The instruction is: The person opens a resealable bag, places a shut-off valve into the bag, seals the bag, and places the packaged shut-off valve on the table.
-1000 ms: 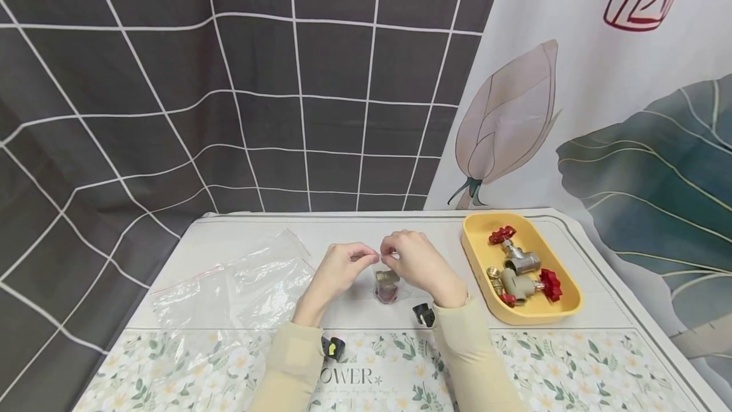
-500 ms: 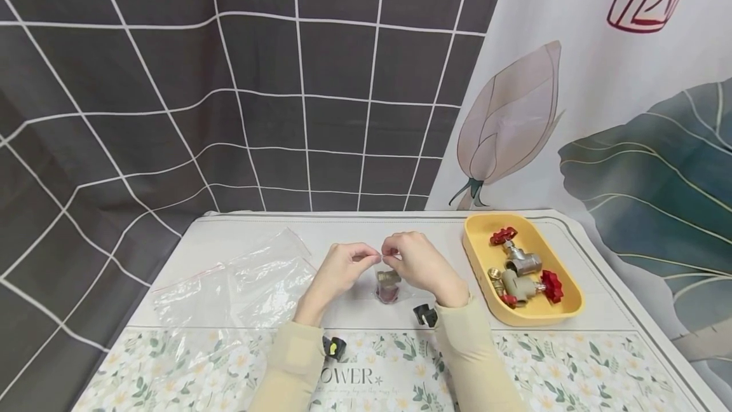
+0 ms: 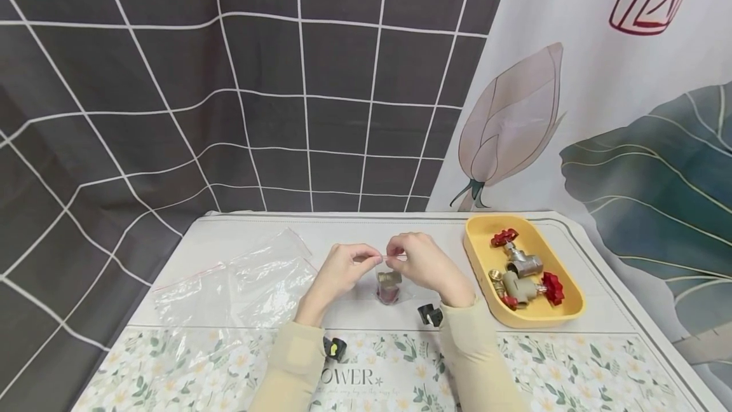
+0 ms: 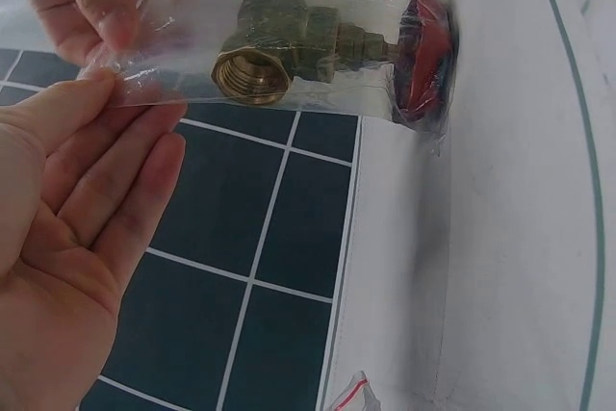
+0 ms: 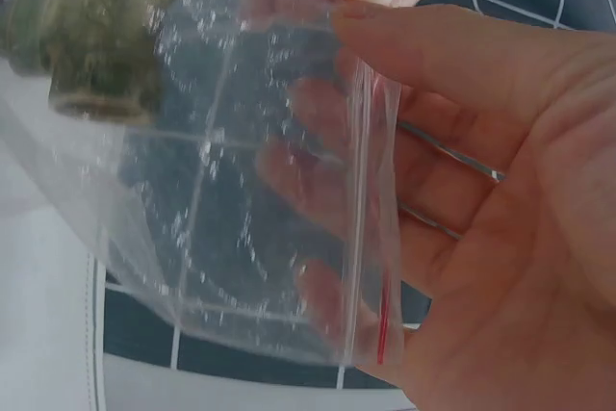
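Note:
A clear zip bag [image 5: 241,257] with a red line along its mouth hangs upright between my hands. Inside it is a brass valve [image 4: 289,40] with a red handwheel [image 4: 422,60] at the bottom, near or on the white tabletop; the head view does not settle which. Thumb and fingers of my left hand [image 3: 341,270] pinch one end of the bag's mouth. At the same edge, close beside it, my right hand [image 3: 424,264] pinches the zip strip with its thumb in front and fingers behind the film.
On the right stands a yellow tray [image 3: 526,321] holding a silver valve [image 3: 523,264], a beige valve [image 3: 521,286] with a red handwheel, and a small brass fitting [image 3: 496,278]. More clear zip bags [image 3: 246,291] lie flat on the left. A grey grid curtain hangs behind.
My right hand has slid slightly to the right along the bag's mouth, widening the gap between the fingertips a little. The left hand and the bagged valve have hardly moved.

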`<state>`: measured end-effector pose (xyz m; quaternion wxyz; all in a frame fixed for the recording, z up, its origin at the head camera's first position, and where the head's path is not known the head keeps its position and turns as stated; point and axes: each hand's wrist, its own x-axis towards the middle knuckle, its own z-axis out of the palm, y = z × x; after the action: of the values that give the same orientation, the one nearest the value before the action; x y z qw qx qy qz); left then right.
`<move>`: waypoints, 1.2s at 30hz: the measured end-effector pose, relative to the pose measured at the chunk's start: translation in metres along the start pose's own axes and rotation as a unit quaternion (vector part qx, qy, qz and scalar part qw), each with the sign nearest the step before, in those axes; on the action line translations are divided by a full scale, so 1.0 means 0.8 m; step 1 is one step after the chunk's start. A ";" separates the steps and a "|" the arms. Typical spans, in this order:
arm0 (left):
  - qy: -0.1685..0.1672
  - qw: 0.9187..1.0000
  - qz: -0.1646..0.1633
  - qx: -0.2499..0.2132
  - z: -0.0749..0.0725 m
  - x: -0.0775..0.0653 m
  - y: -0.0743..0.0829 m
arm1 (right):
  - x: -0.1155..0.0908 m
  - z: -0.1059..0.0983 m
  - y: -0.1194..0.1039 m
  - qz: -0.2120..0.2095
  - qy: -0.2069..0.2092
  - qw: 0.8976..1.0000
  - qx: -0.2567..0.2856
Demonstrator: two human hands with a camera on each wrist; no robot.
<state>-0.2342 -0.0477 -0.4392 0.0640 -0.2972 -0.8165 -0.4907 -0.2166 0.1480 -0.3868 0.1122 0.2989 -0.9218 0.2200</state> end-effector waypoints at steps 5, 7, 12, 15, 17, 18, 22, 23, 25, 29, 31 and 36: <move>0.000 1.000 0.000 0.000 0.001 0.000 0.000 | -0.002 -0.002 0.003 0.010 -0.005 1.000 0.006; 0.001 1.000 0.000 -0.001 0.001 0.000 0.001 | -0.003 -0.003 0.004 0.007 -0.006 1.000 0.010; 0.001 1.000 0.001 -0.004 0.001 0.000 0.001 | -0.003 -0.002 0.005 -0.004 -0.005 1.000 0.016; -0.001 1.000 0.003 -0.002 0.001 0.000 0.000 | -0.004 -0.001 0.005 -0.010 -0.003 1.000 0.018; -0.001 1.000 0.005 0.000 0.001 0.000 -0.001 | -0.004 -0.001 0.006 -0.013 -0.002 1.000 0.018; -0.002 1.000 0.005 0.002 0.000 0.000 -0.001 | -0.004 -0.001 0.006 -0.014 -0.002 1.000 0.017; -0.003 1.000 0.003 0.004 0.000 0.000 -0.002 | -0.003 -0.002 0.006 -0.007 -0.010 1.000 0.013; -0.004 1.000 0.001 0.004 0.000 0.000 -0.002 | -0.003 -0.002 0.006 -0.002 -0.014 1.000 0.012; -0.004 1.000 0.001 0.004 -0.001 0.000 -0.001 | -0.004 -0.003 0.006 0.009 -0.022 1.000 0.012; -0.003 1.000 0.000 0.003 -0.001 -0.001 -0.001 | -0.005 -0.005 0.008 0.025 -0.031 0.999 0.014; -0.002 1.000 0.002 0.003 -0.001 -0.001 -0.002 | -0.005 -0.005 0.009 0.028 -0.030 0.999 0.017; -0.001 1.000 0.008 0.003 -0.001 -0.001 -0.002 | -0.006 -0.006 0.010 0.028 -0.027 0.999 0.024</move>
<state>-0.2346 -0.0491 -0.4407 0.0675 -0.3038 -0.8158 -0.4875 -0.2173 0.1582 -0.3872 0.0738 0.2810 -0.9271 0.2367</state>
